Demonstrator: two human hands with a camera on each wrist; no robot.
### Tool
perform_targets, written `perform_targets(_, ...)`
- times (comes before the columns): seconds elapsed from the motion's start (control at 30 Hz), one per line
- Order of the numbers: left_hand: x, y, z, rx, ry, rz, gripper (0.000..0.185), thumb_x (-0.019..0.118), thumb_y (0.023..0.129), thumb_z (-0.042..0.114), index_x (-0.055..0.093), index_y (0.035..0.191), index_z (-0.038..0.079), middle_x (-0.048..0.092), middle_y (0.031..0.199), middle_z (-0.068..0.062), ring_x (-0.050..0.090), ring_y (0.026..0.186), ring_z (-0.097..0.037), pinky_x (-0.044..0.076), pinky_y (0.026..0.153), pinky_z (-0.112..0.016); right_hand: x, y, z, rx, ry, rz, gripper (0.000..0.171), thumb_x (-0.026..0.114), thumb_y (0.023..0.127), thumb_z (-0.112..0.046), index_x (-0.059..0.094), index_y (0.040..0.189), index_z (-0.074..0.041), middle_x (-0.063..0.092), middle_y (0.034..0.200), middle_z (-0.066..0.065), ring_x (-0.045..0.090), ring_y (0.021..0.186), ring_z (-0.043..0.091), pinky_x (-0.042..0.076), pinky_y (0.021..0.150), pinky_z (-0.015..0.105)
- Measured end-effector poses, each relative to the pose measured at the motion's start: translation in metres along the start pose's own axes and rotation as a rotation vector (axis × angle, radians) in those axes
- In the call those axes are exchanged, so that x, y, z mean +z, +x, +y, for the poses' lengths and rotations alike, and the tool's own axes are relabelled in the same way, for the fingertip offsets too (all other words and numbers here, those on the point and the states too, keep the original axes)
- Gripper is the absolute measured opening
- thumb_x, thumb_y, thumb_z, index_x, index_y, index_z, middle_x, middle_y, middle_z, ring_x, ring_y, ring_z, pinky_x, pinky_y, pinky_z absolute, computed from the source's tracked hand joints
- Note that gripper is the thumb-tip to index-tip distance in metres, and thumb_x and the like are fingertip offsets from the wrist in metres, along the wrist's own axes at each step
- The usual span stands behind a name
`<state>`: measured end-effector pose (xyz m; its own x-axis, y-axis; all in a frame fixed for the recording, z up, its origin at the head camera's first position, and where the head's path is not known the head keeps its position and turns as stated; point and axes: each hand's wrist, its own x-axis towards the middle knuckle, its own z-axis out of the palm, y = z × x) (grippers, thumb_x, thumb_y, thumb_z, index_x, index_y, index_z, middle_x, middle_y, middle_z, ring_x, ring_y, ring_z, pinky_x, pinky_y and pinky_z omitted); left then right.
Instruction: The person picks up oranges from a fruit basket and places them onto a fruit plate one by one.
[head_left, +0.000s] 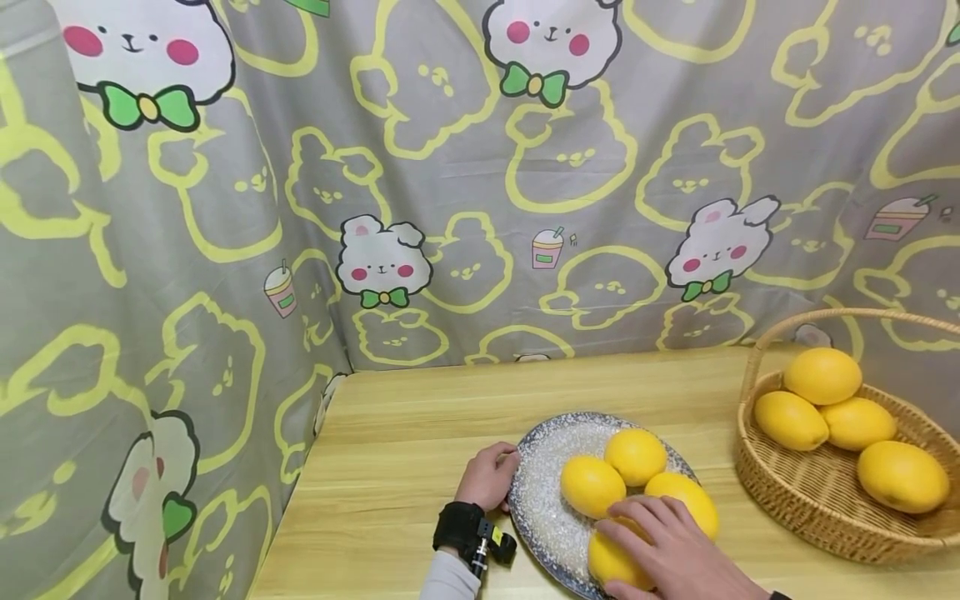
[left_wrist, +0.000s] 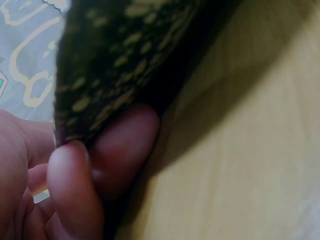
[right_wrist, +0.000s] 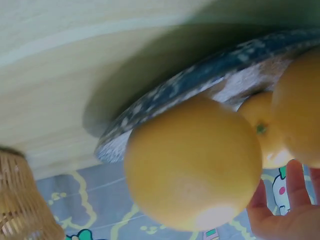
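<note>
A round speckled plate [head_left: 547, 517] with a dark rim carries several yellow lemons. My left hand [head_left: 489, 477] is at its left edge; in the left wrist view the thumb and a finger [left_wrist: 127, 147] pinch the rim, the finger underneath. My right hand [head_left: 675, 542] reaches over the nearest lemon [head_left: 611, 560], fingers across its top and thumb on the near side, gripping it. Touching the fingers on the right is another lemon [head_left: 686, 500]. Two more, a left lemon [head_left: 592, 486] and a back lemon [head_left: 636, 457], sit farther back on the plate.
To the right stands a wicker basket [head_left: 810, 517] with a tall handle, holding several lemons [head_left: 823, 375]. Plate and basket are on a wooden table [head_left: 390, 467]. A patterned grey curtain [head_left: 465, 192] hangs along the back and left sides.
</note>
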<state>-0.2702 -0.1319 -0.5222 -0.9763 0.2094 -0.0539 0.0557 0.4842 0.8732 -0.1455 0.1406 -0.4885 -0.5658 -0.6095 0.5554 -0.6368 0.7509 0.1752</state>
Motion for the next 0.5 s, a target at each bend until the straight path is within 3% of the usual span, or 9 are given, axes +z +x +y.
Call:
perform_targets(0.27,0.000,0.000,0.001,-0.001,-0.013,0.000,0.032,0.055,0.107,0.029,0.069,0.129,0.010,0.063,0.060,0.000,0.049,0.036,-0.008,0.047,0.038,-0.024,-0.022,-0.009,0.025,0.117,0.058,-0.026,0.054,0.076,0.086,-0.059,0.067,0.129,-0.027,0.062,0.126,-0.007,0.054,0.111,0.011,0.034,0.092,0.032)
perform_targets(0.5,0.000,0.000,0.000,0.002,-0.015,0.007,0.032,0.055,0.107,0.028,0.068,0.130,0.010,0.060,0.059,0.001,0.048,0.036,-0.007,0.047,0.039,-0.024,-0.029,-0.022,0.042,0.247,0.058,-0.073,0.046,0.083,0.083,-0.048,0.069,0.123,-0.029,0.062,0.123,-0.007,0.055,0.109,0.016,0.043,0.083,0.042)
